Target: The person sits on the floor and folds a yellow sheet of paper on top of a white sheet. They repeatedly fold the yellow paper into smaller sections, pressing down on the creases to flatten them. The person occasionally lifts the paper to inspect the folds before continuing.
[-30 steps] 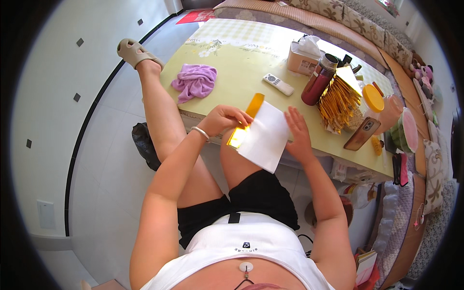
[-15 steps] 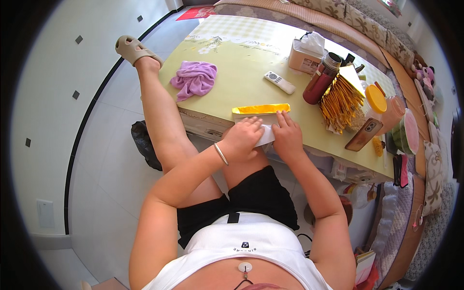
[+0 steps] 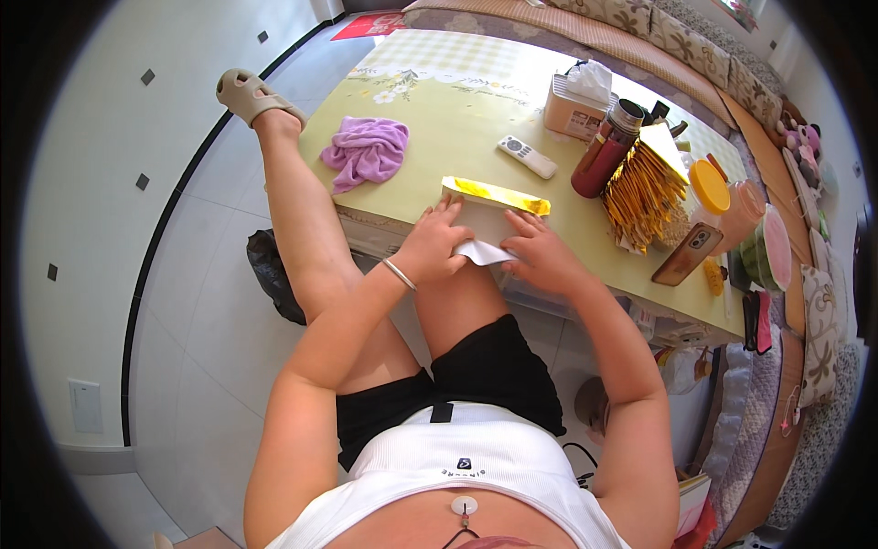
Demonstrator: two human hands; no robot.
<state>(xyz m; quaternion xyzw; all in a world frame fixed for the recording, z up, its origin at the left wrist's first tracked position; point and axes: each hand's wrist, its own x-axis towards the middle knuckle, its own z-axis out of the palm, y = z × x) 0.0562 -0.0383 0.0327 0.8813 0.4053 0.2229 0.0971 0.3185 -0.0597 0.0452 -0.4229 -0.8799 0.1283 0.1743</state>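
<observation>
Both hands press a folded gold-and-white paper (image 3: 489, 215) flat at the tabletop's (image 3: 457, 119) near edge: left hand (image 3: 434, 245) and right hand (image 3: 541, 256), fingers spread on it, nothing clamped.

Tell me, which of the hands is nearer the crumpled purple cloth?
Left. The left hand lies just right of the crumpled purple cloth; the right hand sits farther right.
</observation>
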